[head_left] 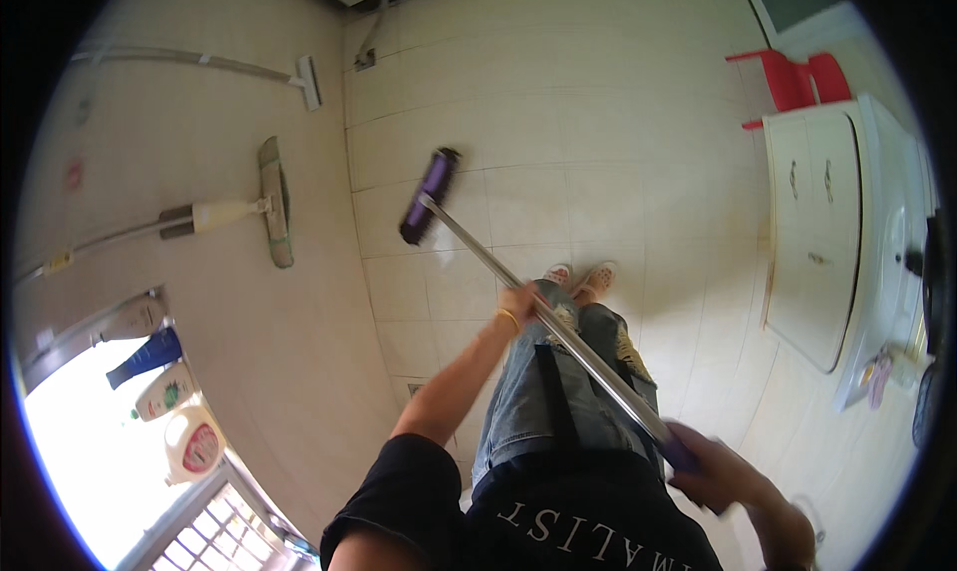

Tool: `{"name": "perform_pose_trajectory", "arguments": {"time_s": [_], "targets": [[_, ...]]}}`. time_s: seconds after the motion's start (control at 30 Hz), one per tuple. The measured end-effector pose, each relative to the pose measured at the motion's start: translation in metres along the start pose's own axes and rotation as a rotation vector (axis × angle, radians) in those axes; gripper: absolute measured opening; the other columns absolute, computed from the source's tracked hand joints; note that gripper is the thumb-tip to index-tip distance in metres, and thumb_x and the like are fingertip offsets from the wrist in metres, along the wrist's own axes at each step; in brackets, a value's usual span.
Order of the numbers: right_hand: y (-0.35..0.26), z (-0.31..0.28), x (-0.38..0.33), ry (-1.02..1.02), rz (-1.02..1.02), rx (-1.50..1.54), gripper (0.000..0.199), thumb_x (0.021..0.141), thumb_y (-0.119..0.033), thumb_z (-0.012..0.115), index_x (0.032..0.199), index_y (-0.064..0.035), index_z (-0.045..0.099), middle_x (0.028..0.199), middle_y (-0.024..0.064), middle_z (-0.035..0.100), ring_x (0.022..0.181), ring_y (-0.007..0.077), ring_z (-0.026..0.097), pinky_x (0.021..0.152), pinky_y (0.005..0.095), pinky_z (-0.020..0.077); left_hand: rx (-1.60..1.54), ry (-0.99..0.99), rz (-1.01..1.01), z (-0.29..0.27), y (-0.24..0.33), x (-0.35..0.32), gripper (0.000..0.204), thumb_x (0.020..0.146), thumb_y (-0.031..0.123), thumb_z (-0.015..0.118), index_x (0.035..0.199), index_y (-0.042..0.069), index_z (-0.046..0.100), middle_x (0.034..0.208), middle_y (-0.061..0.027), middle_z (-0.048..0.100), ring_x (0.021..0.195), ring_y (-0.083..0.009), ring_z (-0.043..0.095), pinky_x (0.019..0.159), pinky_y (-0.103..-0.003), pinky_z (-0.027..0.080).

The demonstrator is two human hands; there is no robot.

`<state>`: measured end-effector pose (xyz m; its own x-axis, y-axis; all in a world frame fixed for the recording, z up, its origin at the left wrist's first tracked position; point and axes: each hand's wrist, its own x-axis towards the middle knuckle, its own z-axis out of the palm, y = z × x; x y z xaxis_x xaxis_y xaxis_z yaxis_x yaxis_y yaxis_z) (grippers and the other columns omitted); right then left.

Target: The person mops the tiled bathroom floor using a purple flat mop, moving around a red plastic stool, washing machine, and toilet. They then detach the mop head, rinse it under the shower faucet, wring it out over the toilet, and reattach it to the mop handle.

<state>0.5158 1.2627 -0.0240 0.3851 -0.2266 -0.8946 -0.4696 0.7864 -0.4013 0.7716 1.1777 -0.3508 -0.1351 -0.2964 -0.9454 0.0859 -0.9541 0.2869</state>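
I hold a long metal-handled floor brush (498, 267) with both hands. Its purple brush head (430, 194) rests on the beige tiled floor (598, 122) ahead of my feet (580, 275). My left hand (520, 305), with a yellow band at the wrist, grips the shaft about halfway down. At the lower right, my right hand (713, 466) is closed around the purple grip at the upper end of the handle. The shaft crosses over my jeans.
Two mops (269, 202) lean on the left wall. Detergent bottles (174, 411) stand on a window ledge at the lower left. A white cabinet with a washbasin (837, 222) is on the right, with a red plastic chair (793, 77) behind it.
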Motion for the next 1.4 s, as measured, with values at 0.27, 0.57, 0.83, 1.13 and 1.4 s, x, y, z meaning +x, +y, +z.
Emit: {"name": "perform_pose_trajectory", "arguments": {"time_s": [0.27,0.57,0.83,1.13,1.4], "targets": [[-0.011,0.039,0.146,0.244,-0.385,0.088,0.048,0.075,-0.015,0.052,0.115,0.0009,0.030,0.072,0.0237,0.053,0.067,0.0380,0.055,0.061,0.0414,0.0422,0.166,0.531,0.096,-0.070,0.098,0.113,0.022,0.080,0.015,0.041,0.071,-0.004,0.048,0.058,-0.0126,0.050,0.048,-0.0200,0.052,0.042,-0.030,0.046],[0.063,0.110,-0.003,0.157,0.182,0.397,0.058,0.076,-0.015,0.050,0.126,-0.0047,0.023,0.071,0.0175,0.054,0.065,0.0258,0.057,0.062,0.0358,0.0442,0.304,0.322,-0.034,0.022,-0.058,0.052,0.035,0.082,0.032,0.032,0.062,0.007,0.047,0.053,-0.0082,0.046,0.041,-0.0212,0.047,0.040,-0.033,0.041],[0.257,0.335,-0.086,0.546,0.222,0.479,0.059,0.069,-0.007,0.051,0.123,-0.0063,0.029,0.062,0.0112,0.054,0.050,0.0169,0.055,0.047,0.0323,0.0457,0.764,0.136,-0.183,0.096,-0.317,-0.040,0.025,0.076,0.024,0.047,0.089,0.003,0.045,0.081,-0.0140,0.052,0.068,-0.0267,0.053,0.054,-0.040,0.044],[0.234,0.424,-0.194,0.673,0.498,0.568,0.059,0.073,-0.009,0.060,0.125,-0.0105,0.032,0.070,0.0219,0.056,0.058,0.0352,0.055,0.049,0.0417,0.0398,0.997,-0.130,-0.568,0.115,-0.492,-0.166,0.029,0.072,0.012,0.052,0.097,0.000,0.044,0.084,-0.0166,0.057,0.072,-0.0279,0.059,0.053,-0.040,0.050],[0.209,0.392,-0.200,0.793,0.437,0.523,0.072,0.062,0.011,0.062,0.125,-0.0129,0.037,0.070,0.0145,0.053,0.056,0.0220,0.046,0.051,0.0352,0.0395,0.636,-0.369,-0.552,0.133,-0.382,-0.178,0.016,0.072,0.010,0.050,0.074,-0.004,0.045,0.064,-0.0128,0.052,0.051,-0.0247,0.057,0.048,-0.036,0.051]]}}
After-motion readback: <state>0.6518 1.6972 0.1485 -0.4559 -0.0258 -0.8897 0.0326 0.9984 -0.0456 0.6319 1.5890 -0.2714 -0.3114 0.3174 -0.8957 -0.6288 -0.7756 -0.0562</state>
